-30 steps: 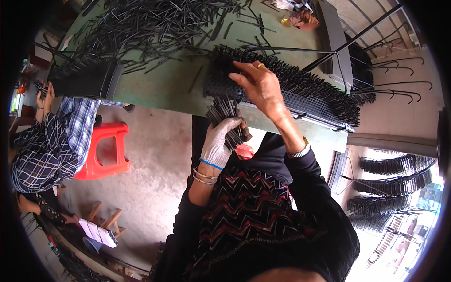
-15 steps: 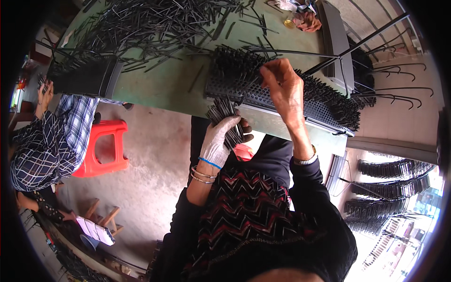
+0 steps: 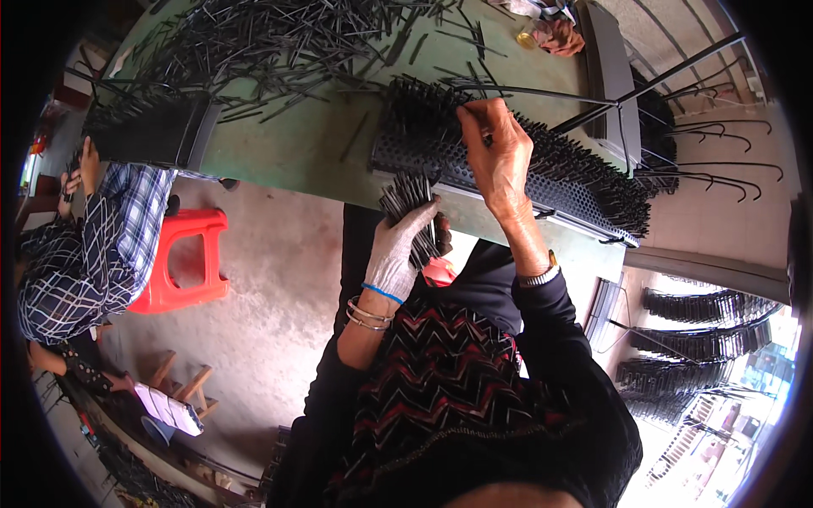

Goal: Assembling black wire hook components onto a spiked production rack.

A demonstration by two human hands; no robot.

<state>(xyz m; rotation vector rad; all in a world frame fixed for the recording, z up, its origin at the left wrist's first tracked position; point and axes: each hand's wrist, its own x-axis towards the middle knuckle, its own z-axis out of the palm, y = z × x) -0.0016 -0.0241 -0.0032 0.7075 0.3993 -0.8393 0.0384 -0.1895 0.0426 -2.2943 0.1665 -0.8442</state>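
A bundle of thin black sticks (image 3: pixel 410 200) is gripped in my left hand (image 3: pixel 396 254), which wears a white glove with a blue cuff edge. This hand is just in front of the table's near edge. My bare right hand (image 3: pixel 500 157) is above a long black perforated rack (image 3: pixel 449 168), fingertips pinched together. Whatever those fingertips hold is too small or hidden to name. Many short black sticks (image 3: pixel 567 165) stand upright in the rack's holes, densest along its far side and right end.
Loose black sticks (image 3: pixel 254 51) lie heaped on the green table (image 3: pixel 288 165). A second rack (image 3: pixel 157 135) stands at the left, by a person in a checked shirt (image 3: pixel 85 262). Black metal rods (image 3: pixel 542 90) cross above my rack. A red stool (image 3: pixel 182 262) stands on the floor.
My right hand has shifted slightly left and down over the rack, its fingers closer together. My left hand with the bundle has barely moved. The co-worker's hands have moved at the left rack.
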